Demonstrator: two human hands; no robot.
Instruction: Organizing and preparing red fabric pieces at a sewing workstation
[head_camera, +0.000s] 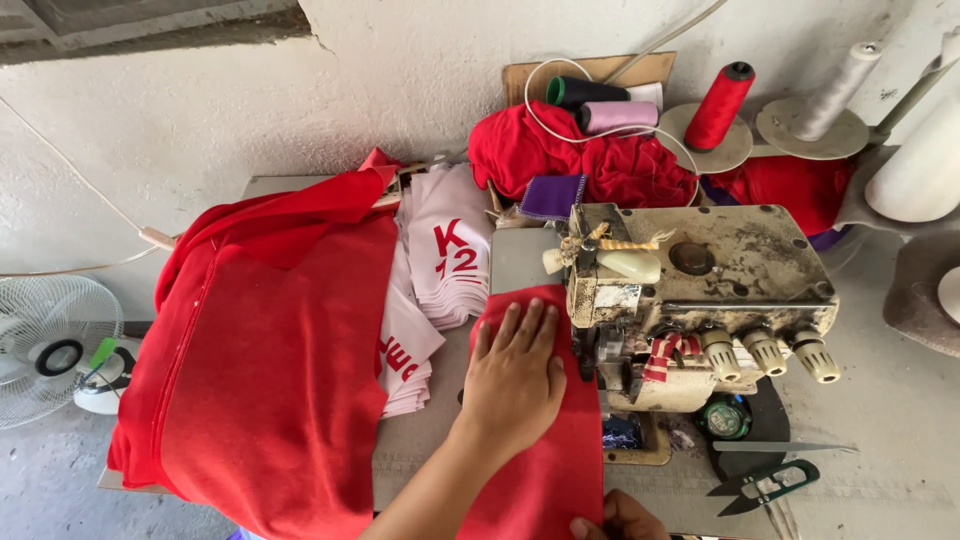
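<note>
At 6 o'clock, my right hand (618, 520) is cut off, pinching the red fabric strip (545, 460). My left hand (515, 375) lies spread flat on it, beside the sewing machine (700, 290).

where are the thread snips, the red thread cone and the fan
thread snips (765, 485), head view, on the green handle
red thread cone (718, 107), head view, middle of the wound thread
fan (50, 350), head view, on the white grille
</note>
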